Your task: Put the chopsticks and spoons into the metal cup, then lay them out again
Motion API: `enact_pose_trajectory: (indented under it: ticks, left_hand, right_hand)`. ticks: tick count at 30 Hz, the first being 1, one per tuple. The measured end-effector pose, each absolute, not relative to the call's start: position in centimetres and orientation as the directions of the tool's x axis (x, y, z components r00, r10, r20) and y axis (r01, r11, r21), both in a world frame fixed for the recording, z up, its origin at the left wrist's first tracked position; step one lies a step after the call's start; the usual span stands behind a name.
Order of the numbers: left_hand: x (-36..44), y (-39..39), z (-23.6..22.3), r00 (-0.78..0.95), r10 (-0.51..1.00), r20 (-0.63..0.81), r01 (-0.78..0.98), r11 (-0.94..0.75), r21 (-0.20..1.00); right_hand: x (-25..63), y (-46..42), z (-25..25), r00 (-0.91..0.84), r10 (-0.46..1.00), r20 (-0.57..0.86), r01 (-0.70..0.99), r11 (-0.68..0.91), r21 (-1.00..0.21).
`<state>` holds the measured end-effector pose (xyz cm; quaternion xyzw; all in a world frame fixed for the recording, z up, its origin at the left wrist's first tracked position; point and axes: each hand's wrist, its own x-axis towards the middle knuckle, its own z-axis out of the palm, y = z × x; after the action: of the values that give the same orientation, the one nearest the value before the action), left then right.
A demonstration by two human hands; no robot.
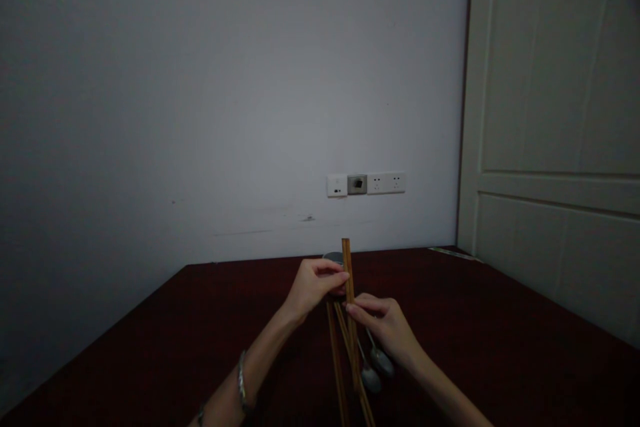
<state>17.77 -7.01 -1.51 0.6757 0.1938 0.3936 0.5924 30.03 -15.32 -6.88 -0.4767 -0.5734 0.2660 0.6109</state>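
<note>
Closest to the viewer, a metal bracelet (242, 383) circles the left wrist. Loose wooden chopsticks (336, 360) lie on the dark red desk (450, 327), some straight along the left, others slanting behind the held ones. Just to their right rest two metal spoons (371, 379), bowls toward the viewer, their handles running up toward the right hand (387, 327).

That hand pinches the upright pair of chopsticks (353, 337) between thumb and fingers, just below the left hand (313, 287), which grips the same pair nearer its top. The pair stands over the middle of the desk, its two sticks side by side.

Behind the left hand shows the rim of a round container (333, 256), mostly hidden. Farther off, sockets (385, 183) sit on the pale wall (250, 93), with a panelled door (555, 93) at right.
</note>
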Motion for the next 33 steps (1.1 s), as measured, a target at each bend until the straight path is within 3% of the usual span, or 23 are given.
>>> enact_pose_trajectory:
  ticks: [24,30,33]
  left_hand:
    - [18.5,-6.0,-2.3,0.617,0.726,0.305,-0.159,-0.264,0.951]
    - [18.1,-5.0,-2.5,0.578,0.740,0.345,-0.155,-0.316,0.936]
    - [17.8,-4.5,-2.8,0.575,0.732,0.366,-0.178,-0.324,0.929]
  right_hand:
    - [30.1,-14.1,-8.7,0.193,0.886,0.422,0.199,0.385,-0.901]
    - [31.0,-13.6,-8.9,0.191,0.916,0.353,0.121,0.335,-0.934]
    - [32.5,-13.0,-7.3,0.239,0.879,0.412,0.207,0.369,-0.906]
